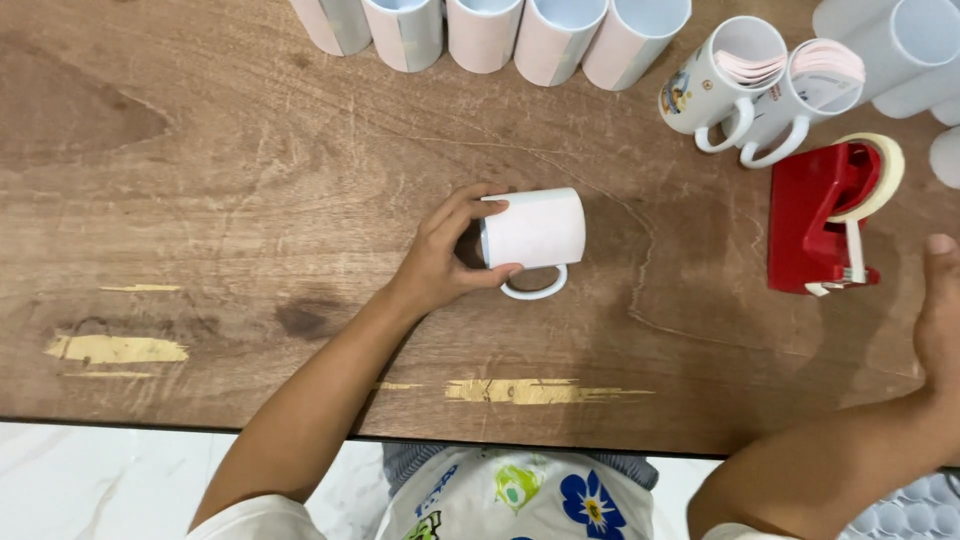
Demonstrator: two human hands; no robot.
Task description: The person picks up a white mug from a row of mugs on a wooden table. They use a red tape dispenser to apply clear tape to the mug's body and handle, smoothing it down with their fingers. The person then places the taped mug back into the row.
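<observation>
A white mug [535,232] lies on its side mid-worktop [250,200], handle toward the viewer. The left hand [440,262] clamps its rim end; the right hand [940,310] hovers open near a red tape dispenser [815,220]. Ceramic likely rigid, smooth, breakable; grip the body or handle.

mug [535,232] on table [200,200], tape dispenser [825,215] right

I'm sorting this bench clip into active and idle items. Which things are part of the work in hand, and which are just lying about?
In hand:
- white mug, on its side, gripped by the left hand
- red tape dispenser, nearest the right hand

Lying about:
- row of wrapped mugs along the far edge
- two mugs stuffed with paper
</observation>
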